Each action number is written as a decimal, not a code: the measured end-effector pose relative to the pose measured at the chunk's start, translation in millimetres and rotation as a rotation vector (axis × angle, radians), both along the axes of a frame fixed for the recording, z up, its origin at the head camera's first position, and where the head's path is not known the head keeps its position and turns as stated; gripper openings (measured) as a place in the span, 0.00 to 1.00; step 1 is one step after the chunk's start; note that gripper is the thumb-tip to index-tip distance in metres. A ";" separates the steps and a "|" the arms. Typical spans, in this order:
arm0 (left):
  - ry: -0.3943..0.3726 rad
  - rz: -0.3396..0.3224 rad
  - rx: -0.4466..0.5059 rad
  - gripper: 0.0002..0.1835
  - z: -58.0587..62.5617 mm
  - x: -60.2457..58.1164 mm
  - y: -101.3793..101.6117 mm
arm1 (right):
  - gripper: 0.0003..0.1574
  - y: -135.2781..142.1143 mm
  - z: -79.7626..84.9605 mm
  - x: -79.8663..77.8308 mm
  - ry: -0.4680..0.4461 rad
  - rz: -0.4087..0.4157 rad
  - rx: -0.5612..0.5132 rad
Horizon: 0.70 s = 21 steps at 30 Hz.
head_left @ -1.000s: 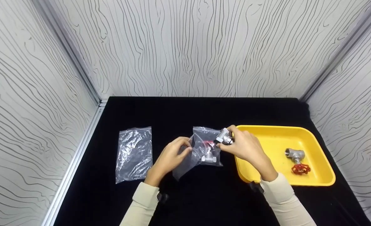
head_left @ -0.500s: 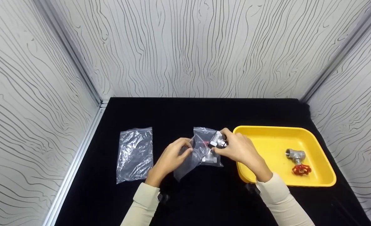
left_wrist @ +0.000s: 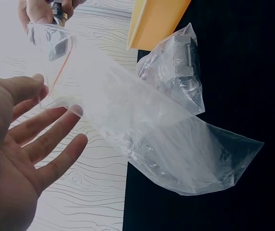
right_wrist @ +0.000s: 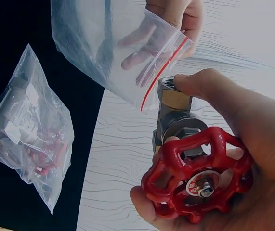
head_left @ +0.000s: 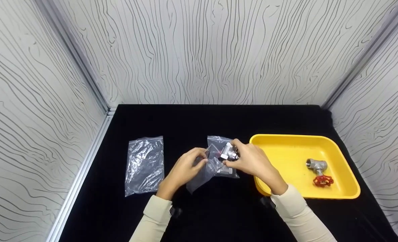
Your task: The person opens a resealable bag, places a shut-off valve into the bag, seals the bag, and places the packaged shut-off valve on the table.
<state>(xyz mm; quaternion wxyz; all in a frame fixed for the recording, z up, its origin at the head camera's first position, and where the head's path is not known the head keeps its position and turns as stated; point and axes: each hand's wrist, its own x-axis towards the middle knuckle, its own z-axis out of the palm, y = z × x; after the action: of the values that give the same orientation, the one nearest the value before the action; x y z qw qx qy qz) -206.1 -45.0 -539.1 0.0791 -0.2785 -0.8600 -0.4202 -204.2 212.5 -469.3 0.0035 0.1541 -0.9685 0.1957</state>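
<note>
My left hand (head_left: 185,166) pinches the mouth edge of a clear zip-lock bag (left_wrist: 176,154) between thumb and index finger, the other fingers spread along it. The bag hangs with its mouth held apart, a red line along the seal. My right hand (head_left: 254,159) grips a steel valve (right_wrist: 176,103) with a red handwheel (right_wrist: 200,178) lying toward the palm. The valve's threaded end is right at the bag's mouth. Behind them, a second bag (right_wrist: 60,130) with a valve inside lies on the black cloth, partly covered by the hands in the head view.
To the right stands a yellow tray (head_left: 293,135) holding another red-wheeled valve (head_left: 317,166). On the left a flat zip-lock bag (head_left: 145,166) lies on the black cloth (head_left: 185,124). Patterned white panels (head_left: 199,53) rise at the back and both sides.
My right hand has carried the valve leftward, from beside the tray to the mouth of the held bag. The left hand has stayed almost in place with the bag.
</note>
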 end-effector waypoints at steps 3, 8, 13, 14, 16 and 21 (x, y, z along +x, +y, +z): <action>0.002 -0.011 0.003 0.04 -0.2 -0.1 0.5 | 0.40 -2.0 -0.8 -0.3 0.005 0.010 0.007; -0.005 -0.028 0.005 0.05 0.0 0.3 1.6 | 0.38 -5.2 -3.8 -1.2 0.013 0.030 0.011; -0.018 -0.040 -0.006 0.04 0.5 1.2 2.7 | 0.38 -8.0 -7.6 -1.6 0.004 0.042 0.024; -0.020 -0.040 -0.009 0.04 0.4 1.2 2.8 | 0.39 -8.6 -8.0 -1.4 0.000 0.044 0.026; -0.019 -0.041 -0.011 0.04 0.2 1.1 2.9 | 0.39 -9.7 -8.6 -1.1 -0.003 0.051 0.029; -0.012 -0.039 -0.019 0.04 -1.3 1.2 2.7 | 0.38 -12.7 -9.8 0.4 0.010 0.074 0.041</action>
<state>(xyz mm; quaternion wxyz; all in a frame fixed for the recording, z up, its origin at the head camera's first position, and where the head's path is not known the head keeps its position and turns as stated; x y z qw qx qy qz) -204.9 -42.4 -540.4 0.0632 -0.2935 -0.8588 -0.4151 -203.8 199.7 -479.1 -0.0020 0.1907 -0.9659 0.1750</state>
